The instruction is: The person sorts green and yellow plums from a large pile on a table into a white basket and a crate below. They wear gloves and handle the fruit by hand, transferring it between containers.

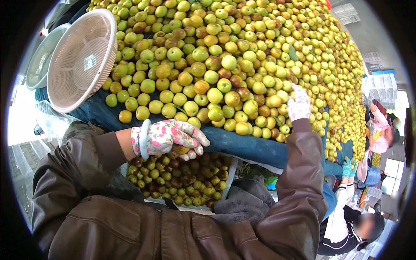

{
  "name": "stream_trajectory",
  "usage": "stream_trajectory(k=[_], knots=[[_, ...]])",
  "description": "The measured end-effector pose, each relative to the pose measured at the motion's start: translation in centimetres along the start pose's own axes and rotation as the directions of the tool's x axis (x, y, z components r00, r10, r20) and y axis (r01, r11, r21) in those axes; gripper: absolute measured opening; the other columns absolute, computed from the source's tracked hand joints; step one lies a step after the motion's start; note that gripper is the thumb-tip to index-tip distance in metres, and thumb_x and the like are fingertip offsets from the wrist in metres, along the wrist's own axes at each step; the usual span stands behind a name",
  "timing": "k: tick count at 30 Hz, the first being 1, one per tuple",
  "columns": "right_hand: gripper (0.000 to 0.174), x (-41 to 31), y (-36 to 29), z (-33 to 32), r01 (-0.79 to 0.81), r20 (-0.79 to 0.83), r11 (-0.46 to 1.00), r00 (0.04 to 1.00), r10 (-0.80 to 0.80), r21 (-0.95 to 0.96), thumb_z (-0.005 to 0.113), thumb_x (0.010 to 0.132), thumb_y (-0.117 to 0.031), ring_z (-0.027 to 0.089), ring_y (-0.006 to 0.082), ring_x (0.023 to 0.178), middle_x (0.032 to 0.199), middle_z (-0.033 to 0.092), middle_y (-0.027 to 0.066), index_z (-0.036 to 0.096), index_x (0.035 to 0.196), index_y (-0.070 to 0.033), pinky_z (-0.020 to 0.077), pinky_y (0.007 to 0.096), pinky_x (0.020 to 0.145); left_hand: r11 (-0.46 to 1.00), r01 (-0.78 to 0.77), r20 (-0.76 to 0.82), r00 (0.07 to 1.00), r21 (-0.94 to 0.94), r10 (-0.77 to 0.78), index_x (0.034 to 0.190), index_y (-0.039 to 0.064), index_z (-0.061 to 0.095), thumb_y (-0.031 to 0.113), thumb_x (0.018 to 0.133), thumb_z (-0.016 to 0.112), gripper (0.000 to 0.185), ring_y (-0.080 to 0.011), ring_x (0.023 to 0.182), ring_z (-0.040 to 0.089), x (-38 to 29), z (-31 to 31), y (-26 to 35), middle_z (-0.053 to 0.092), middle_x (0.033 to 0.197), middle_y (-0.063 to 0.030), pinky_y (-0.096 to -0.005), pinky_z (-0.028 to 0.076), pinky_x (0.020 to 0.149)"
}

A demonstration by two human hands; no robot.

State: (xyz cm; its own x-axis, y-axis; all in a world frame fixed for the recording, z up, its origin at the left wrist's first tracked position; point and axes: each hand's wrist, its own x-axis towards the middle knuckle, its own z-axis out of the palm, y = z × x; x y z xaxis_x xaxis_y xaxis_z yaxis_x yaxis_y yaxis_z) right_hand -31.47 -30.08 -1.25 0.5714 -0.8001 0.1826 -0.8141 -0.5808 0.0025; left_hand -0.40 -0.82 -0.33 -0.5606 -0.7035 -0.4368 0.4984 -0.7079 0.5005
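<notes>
My left hand (169, 138), in a white floral glove with a pale bangle at the wrist, is curled around a yellow-brown jujube (180, 149). It hangs above a crate of jujubes (182, 177) that stands between my knees. Many of the fruits in the crate are browner than those on the heap. In a matching floral glove, my right hand (299, 103) reaches onto the large heap of green-yellow jujubes (214, 65). Its fingertips are blurred among the fruits, so a grip on one cannot be made out.
A blue padded cloth edge (243, 143) borders the heap on my side. At the left sit a pale pink plastic basket (83, 61) and a green one (42, 61). To my right, a co-worker's green-gloved hands (349, 167) touch the heap's edge. Stacked crates (380, 86) stand beyond.
</notes>
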Motion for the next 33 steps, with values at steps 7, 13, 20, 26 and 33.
stream_trajectory(k=[7,13,20,26,33], knots=[[0.045,-6.4,-13.2,-7.6,0.341,-0.195,0.834,0.939,-0.283,0.434,0.059,0.085,-0.014,0.052,0.0276,0.116,0.125,0.056,0.015,0.052,0.128,-0.003,0.0396,0.0377,0.1,0.988,-0.089,0.057,0.995,0.129,0.082,0.135,-0.001,0.041,0.041,0.098,0.043,0.056,-0.0131,0.064,0.056,0.5,0.9,-0.6,0.063,0.094,-0.0117,-0.0255,0.047,0.058],[0.042,-7.3,-17.6,-8.4,0.588,-0.217,0.607,0.79,-0.574,0.535,0.063,0.083,-0.019,0.056,0.0284,0.109,0.12,0.06,0.0123,0.057,0.122,-0.005,0.0429,0.0391,0.095,0.997,-0.063,0.106,0.992,-0.051,0.069,0.133,0.004,0.042,0.055,0.093,0.045,0.065,-0.0093,0.06,0.052,0.3,1.8,-0.1,0.061,0.101,-0.015,-0.0176,0.042,0.047],[0.025,-4.1,-6.4,-3.4,0.191,-0.221,0.955,0.965,-0.141,0.227,0.049,0.089,-0.003,0.059,0.0249,0.106,0.112,0.064,0.0117,0.064,0.109,-0.004,0.0451,0.0347,0.095,0.997,-0.029,-0.039,0.999,0.067,0.032,0.12,0.003,0.053,0.023,0.096,0.051,0.031,-0.0122,0.065,0.056,-0.1,0.9,0.0,0.062,0.103,-0.0148,-0.0218,0.047,0.055],[0.02,-2.1,2.4,-1.1,-0.143,-0.206,0.924,0.952,0.226,0.354,0.054,0.085,-0.003,0.062,0.0251,0.097,0.099,0.067,0.0101,0.069,0.098,-0.007,0.0475,0.0342,0.09,0.999,-0.024,0.004,1.0,0.035,0.023,0.116,0.005,0.055,0.016,0.096,0.05,0.024,-0.0127,0.071,0.058,-0.1,0.5,-0.3,0.059,0.11,-0.0126,-0.0212,0.05,0.056],[0.025,4.7,-1.6,-0.6,-0.062,-0.181,0.941,0.975,0.128,0.333,0.058,0.085,-0.012,0.06,0.0251,0.104,0.107,0.066,0.0107,0.066,0.109,-0.009,0.0444,0.0351,0.095,0.995,-0.02,0.0,1.0,0.095,0.02,0.115,0.003,0.056,0.014,0.095,0.05,0.024,-0.0148,0.077,0.061,0.2,0.2,-0.3,0.059,0.116,-0.0146,-0.0242,0.052,0.063]])
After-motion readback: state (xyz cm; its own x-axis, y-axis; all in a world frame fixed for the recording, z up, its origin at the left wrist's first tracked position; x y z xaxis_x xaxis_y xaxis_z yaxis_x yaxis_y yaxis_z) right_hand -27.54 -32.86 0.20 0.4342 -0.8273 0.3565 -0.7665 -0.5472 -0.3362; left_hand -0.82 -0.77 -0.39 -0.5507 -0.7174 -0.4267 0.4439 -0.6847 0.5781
